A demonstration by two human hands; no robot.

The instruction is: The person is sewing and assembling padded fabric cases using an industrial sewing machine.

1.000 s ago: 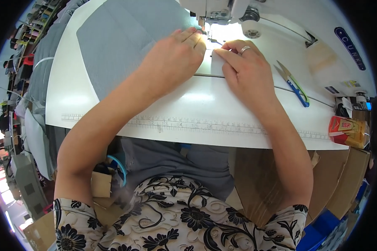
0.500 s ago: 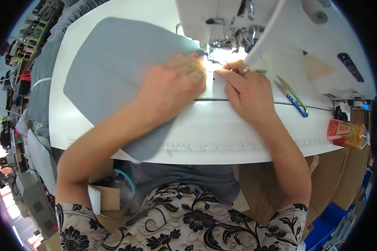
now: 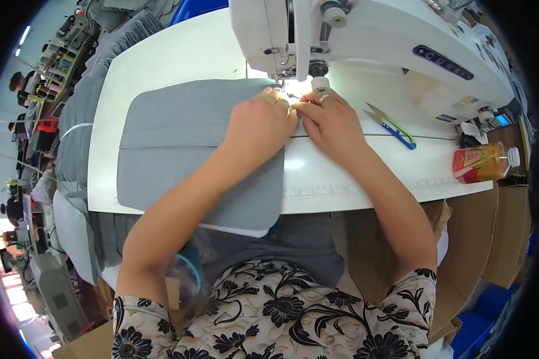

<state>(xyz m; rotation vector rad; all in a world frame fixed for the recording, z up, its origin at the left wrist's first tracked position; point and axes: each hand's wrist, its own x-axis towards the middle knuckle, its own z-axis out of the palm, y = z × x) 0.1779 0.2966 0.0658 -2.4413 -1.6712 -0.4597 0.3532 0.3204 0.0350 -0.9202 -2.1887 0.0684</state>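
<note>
A grey fabric panel [image 3: 167, 119] with rounded corners and a crosswise seam lies on the white sewing table, its lower edge hanging over the front. My left hand [image 3: 259, 122] is closed at the panel's right edge, fingertips close to the lit needle area of a white sewing machine [image 3: 260, 36]. Just right of it, my right hand [image 3: 334, 119] has bent fingers pressed together, with a ring on one. Its index fingertip meets the left thumb beside the fabric edge; anything pinched there is hidden. The needle itself is hard to make out in the glare.
Thread snips [image 3: 395, 128] with blue and green handles lie right of my right hand. A bottle [image 3: 482, 163] with a red label lies at the table's right end. Stacked grey fabric [image 3: 78, 128] stands along the left, and cardboard boxes [image 3: 467, 245] at lower right.
The grey panel has turned so its long edge lines up along the needle, and my left hand, blurred before, is now still. The whole view has shifted, showing more of the machine.
</note>
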